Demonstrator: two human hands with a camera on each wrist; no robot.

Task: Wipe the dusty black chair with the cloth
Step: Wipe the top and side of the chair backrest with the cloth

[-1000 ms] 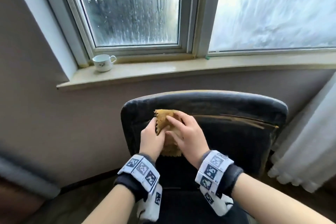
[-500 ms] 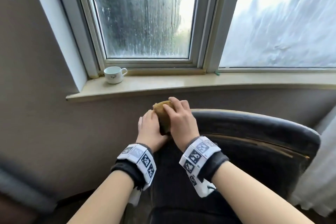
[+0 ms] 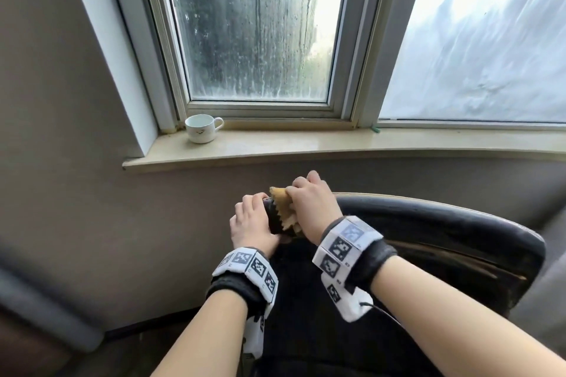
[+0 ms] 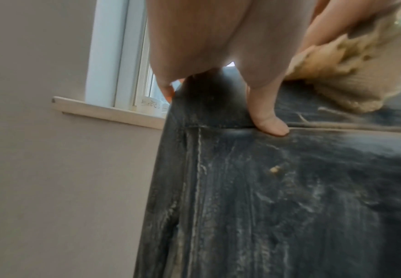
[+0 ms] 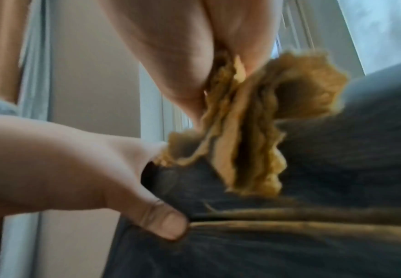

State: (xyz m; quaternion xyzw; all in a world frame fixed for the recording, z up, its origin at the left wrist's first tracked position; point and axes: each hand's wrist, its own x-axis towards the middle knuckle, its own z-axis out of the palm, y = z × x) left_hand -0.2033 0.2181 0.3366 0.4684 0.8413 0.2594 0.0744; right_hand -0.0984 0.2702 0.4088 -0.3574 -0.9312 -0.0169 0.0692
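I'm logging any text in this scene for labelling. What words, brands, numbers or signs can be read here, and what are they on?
No readable words, brands or numbers.
White cup on the windowsill: a small dark drawn mark, not text; blurred in the left wrist view.
Wristbands: black-and-white square code markers; tiny characters beside them are too small to read.
Black chair and cloth: no label visible.

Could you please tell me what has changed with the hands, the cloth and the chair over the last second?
The right hand carried the cloth from the front of the chair backrest up onto its top left corner. The left hand let go of the cloth and now grips that corner. The right hand's grip on the cloth is unchanged, and the cup stays on the windowsill.
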